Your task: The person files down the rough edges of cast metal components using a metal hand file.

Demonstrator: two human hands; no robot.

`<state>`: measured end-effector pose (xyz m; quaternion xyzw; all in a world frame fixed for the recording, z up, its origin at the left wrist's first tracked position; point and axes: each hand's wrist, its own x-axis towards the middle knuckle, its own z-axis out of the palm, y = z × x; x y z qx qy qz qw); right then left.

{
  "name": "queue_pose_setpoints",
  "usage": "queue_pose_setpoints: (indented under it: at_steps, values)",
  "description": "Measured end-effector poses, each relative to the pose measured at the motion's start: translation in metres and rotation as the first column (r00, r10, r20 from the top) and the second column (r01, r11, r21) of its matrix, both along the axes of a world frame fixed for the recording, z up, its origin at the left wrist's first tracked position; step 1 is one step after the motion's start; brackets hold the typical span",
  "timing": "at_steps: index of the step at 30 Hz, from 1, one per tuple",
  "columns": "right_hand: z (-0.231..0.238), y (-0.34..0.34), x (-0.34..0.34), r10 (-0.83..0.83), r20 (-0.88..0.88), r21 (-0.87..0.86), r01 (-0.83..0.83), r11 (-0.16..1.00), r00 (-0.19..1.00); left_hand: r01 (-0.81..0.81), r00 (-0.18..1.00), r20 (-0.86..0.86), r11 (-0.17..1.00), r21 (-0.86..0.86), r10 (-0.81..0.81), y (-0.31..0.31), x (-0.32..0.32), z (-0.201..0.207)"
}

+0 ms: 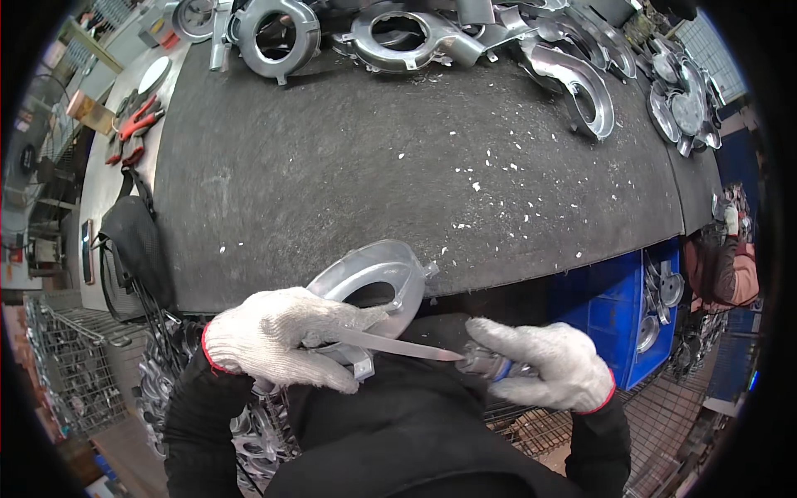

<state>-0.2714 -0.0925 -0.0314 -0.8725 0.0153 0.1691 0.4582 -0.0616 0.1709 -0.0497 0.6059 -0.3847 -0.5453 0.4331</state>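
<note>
My left hand, in a white knit glove with a red cuff, is closed on a shiny ring-shaped metal casting with a large hole, tilted over the table's near edge. In my right hand, gloved the same way, is a metal hand tool with a bit of blue on its body. A long, narrow, pale strip with a pinkish end reaches from the tool to the casting beside my left fingers. The strip's far end is blurred, so I cannot tell exactly where it touches.
Several similar castings line the back of the dark mat, which carries scattered white chips. Red and black gloves and a black bag lie at left. A blue bin with metal parts stands at right. A co-worker's sleeve shows beyond.
</note>
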Motion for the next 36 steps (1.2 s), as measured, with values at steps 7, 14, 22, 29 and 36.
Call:
queue_pose_setpoints:
  at_steps: [7, 14, 22, 29, 36]
  values:
    - [0.011, 0.013, 0.008, 0.101, -0.033, -0.372, -0.106, 0.922, 0.994, -0.082, 0.982, -0.159, 0.984, 0.159, 0.107, -0.001, 0.008, 0.006]
    - [0.010, 0.006, 0.007, -0.065, -0.108, 0.081, 0.074, 0.994, 0.992, -0.196, 0.952, -0.202, 0.963, 0.185, 0.232, 0.005, 0.005, 0.004]
    - [0.013, 0.016, 0.003, 0.004, -0.290, 0.012, 0.000, 1.000, 0.957, -0.361, 0.924, -0.057, 0.912, 0.195, 0.378, 0.000, -0.010, -0.002]
    - [0.013, 0.024, 0.000, 0.025, -0.171, -0.138, -0.049, 0.989, 0.985, -0.453, 0.875, -0.114, 0.878, 0.152, 0.471, -0.004, -0.018, -0.003]
    - [0.002, 0.035, 0.003, 0.027, -0.117, -0.215, -0.052, 0.975, 0.993, -0.642, 0.720, -0.277, 0.762, 0.084, 0.637, -0.018, -0.034, 0.000]
